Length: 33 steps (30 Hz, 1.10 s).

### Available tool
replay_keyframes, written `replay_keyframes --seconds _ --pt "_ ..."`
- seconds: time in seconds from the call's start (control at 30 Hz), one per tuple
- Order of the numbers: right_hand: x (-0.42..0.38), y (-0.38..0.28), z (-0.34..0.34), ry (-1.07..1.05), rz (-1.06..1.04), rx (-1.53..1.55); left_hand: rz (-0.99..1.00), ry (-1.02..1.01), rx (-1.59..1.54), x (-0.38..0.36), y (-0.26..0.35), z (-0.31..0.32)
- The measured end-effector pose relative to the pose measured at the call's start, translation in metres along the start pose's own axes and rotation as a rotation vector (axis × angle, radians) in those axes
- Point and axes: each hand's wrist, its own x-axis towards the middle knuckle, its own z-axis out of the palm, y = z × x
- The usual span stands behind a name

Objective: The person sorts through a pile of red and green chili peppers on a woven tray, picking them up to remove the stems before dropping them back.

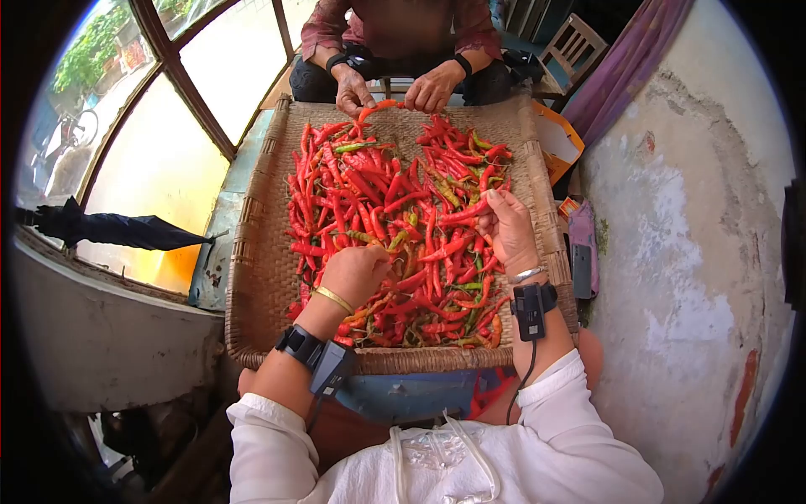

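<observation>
A heap of mostly red chili peppers (369, 185), with some green and yellowish ones, fills much of a woven basket tray (403, 361). My right hand (510, 228) pinches the end of a red chili pepper (463, 212) over the right side of the heap. Curled low above the middle of the heap is my left hand (357, 273); its fingers are closed, and whatever they hold is hidden from view. A yellow-green chili pepper (396, 242) lies by its fingertips. Both wrists carry a black strapped device and a bracelet.
Across the tray, another person's hands (432, 86) hold an orange-red chili pepper (383, 106). A dark folded umbrella (138, 229) hangs by the window on the left. A phone (581, 270), an orange box (557, 143) and a worn wall (672, 252) are on the right.
</observation>
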Motion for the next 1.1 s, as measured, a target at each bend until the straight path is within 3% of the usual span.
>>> replay_keyframes --seconds 0.03,0.17,0.23,0.33,0.43,0.47,0.53,0.7,0.83,0.93,0.97,1.03,1.07,1.1 --pt "0.002 -0.004 -0.002 0.056 -0.035 0.171 -0.036 0.005 0.106 0.001 -0.002 -0.001" --pt "0.011 0.017 -0.017 0.195 0.084 0.372 -0.094 0.047 0.243 0.002 -0.007 -0.011" --pt "0.004 0.032 -0.011 0.072 0.222 -0.006 -0.063 0.095 0.284 0.001 -0.017 -0.013" --pt "-0.012 0.05 0.017 -0.225 0.286 -0.444 -0.228 0.028 0.397 0.003 -0.018 -0.019" --pt "-0.028 0.069 0.042 -0.503 -0.018 -0.819 -0.14 -0.029 0.431 0.001 -0.03 -0.008" --pt "-0.032 0.075 0.047 -0.588 -0.236 -0.967 -0.195 -0.054 0.445 0.0 -0.025 -0.01" --pt "-0.041 0.083 0.058 -0.693 -0.444 -1.225 -0.229 -0.042 0.459 0.001 -0.021 -0.014" --pt "-0.053 0.103 0.063 -0.805 -0.479 -1.54 -0.114 -0.183 0.559 0.002 -0.033 0.002" --pt "-0.048 0.096 0.061 -0.762 -0.387 -1.356 -0.064 -0.178 0.586 0.003 -0.031 -0.001" --pt "-0.044 0.071 0.056 -0.674 -0.14 -0.879 -0.156 -0.047 0.486 0.002 -0.015 -0.015" --pt "-0.043 0.062 0.054 -0.674 -0.143 -0.88 -0.155 -0.044 0.486 0.001 -0.01 -0.018" --pt "-0.04 0.039 0.054 -0.672 0.271 -0.549 -0.146 0.08 0.238 -0.001 -0.003 -0.023" --pt "-0.038 0.035 0.051 -0.697 0.292 -0.491 -0.146 0.08 0.238 -0.001 -0.003 -0.022" --pt "-0.037 0.034 0.048 -0.699 0.291 -0.491 -0.066 0.05 -0.004 -0.002 -0.002 -0.021"
